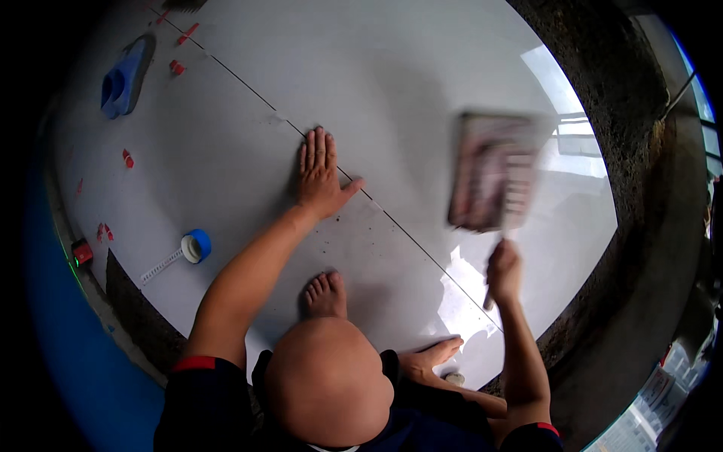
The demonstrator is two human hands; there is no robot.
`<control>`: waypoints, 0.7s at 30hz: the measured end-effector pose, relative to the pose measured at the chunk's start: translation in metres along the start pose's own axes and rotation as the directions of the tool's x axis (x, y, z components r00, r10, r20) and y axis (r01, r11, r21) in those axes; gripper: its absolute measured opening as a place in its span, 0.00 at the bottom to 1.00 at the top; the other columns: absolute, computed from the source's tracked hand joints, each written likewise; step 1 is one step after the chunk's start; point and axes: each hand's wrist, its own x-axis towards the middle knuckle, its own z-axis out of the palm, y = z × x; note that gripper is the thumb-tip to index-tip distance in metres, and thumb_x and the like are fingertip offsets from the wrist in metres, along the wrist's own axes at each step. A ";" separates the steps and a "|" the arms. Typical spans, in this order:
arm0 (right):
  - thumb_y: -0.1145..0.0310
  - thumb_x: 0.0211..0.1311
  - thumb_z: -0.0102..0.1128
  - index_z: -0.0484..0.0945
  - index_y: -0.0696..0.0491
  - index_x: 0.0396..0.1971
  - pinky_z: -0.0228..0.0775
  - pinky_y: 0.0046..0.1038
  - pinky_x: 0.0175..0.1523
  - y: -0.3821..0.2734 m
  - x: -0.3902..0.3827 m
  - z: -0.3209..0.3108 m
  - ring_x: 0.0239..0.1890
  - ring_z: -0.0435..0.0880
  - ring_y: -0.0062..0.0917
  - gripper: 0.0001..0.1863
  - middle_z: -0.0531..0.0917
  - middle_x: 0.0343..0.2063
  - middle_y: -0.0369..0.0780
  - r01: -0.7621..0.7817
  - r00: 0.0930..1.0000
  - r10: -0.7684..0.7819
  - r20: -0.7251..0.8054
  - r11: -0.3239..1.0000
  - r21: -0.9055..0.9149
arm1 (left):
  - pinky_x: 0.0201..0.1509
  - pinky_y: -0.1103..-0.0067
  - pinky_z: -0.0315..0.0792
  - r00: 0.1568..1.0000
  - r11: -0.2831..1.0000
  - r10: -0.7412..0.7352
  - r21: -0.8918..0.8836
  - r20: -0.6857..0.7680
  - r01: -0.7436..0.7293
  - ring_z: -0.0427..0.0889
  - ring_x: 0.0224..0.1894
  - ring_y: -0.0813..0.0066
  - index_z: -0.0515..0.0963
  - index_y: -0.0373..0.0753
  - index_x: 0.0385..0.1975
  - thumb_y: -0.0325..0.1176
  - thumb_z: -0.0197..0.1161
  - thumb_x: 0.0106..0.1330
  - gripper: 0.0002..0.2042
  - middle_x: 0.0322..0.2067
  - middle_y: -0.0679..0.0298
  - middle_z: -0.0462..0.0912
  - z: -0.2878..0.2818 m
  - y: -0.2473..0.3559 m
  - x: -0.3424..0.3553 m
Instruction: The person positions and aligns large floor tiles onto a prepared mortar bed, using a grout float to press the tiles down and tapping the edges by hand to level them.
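Note:
My left hand (321, 177) lies flat on a large pale glossy floor tile (248, 173), fingers extended and thumb out across the thin dark joint. My right hand (504, 267) is closed round the handle of a square-headed paddle (489, 173). Its broad brownish head carries a pale striped part and is smeared by motion, above the tile on the right of the joint (422, 245). Small whitish clips (375, 206) show along this joint. Dark crumbs are scattered just below my left hand.
Several red plastic wedges (128, 158) and a blue slipper (126, 77) lie at left. A blue-rimmed round piece with a white toothed strap (196, 246) rests nearby. A red device with green light (82, 252) stands by the blue wall (90, 339). Dark rough ground (602, 83) borders the tiles.

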 end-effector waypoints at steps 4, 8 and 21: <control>0.34 0.72 0.45 0.66 0.51 0.19 0.56 0.26 0.15 0.059 0.023 0.028 0.10 0.63 0.16 0.34 0.67 0.12 0.30 -0.341 0.880 0.284 0.380 0.936 0.090 | 0.80 0.58 0.27 0.998 0.999 -0.024 -0.034 0.060 0.026 0.27 0.79 0.48 0.35 0.26 0.74 0.67 0.55 0.65 0.56 0.77 0.43 0.32 -0.005 -0.001 -0.001; 0.38 0.76 0.37 0.65 0.46 0.22 0.53 0.22 0.13 -0.002 0.019 -0.078 0.09 0.59 0.14 0.30 0.63 0.11 0.28 -0.184 0.892 -0.006 0.452 0.909 0.374 | 0.80 0.58 0.30 0.999 0.999 -0.028 0.026 0.036 0.027 0.28 0.79 0.48 0.37 0.28 0.75 0.64 0.58 0.65 0.55 0.77 0.43 0.33 -0.002 -0.009 0.000; 0.38 0.75 0.41 0.68 0.54 0.17 0.60 0.28 0.17 0.094 0.012 0.036 0.12 0.67 0.18 0.35 0.70 0.12 0.35 -0.143 0.942 0.173 0.286 0.982 -0.121 | 0.80 0.58 0.30 0.940 0.967 -0.232 0.162 0.250 0.195 0.32 0.79 0.45 0.42 0.23 0.73 0.56 0.66 0.62 0.54 0.76 0.39 0.36 -0.024 0.034 0.018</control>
